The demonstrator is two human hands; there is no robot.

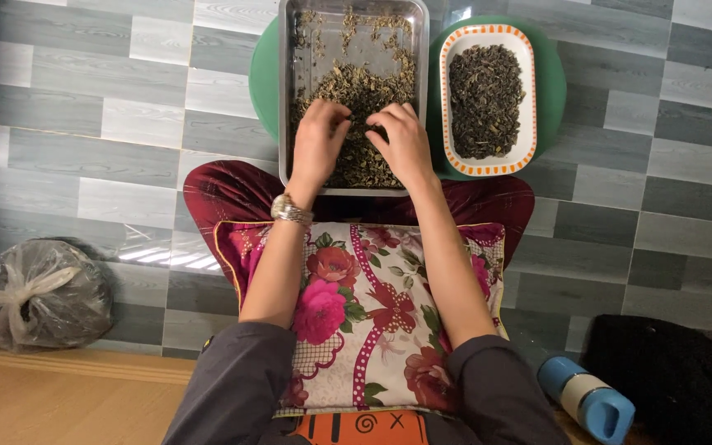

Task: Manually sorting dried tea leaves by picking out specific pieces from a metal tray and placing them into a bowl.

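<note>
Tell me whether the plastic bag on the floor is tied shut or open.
Tied shut. The bag has its neck gathered into a knot at the left side, with dark contents bulging inside; no opening shows.

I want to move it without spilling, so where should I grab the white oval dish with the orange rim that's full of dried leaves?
Probably take the white oval dish with the orange rim by its two long rim edges, from the right side, since the metal tray crowds its left edge and the rim is its only bare part.

A tied plastic bag (41, 294), a blue bottle (587, 400) and a floral cushion (364, 313) lie on the grey tiled floor (109, 132).
</note>
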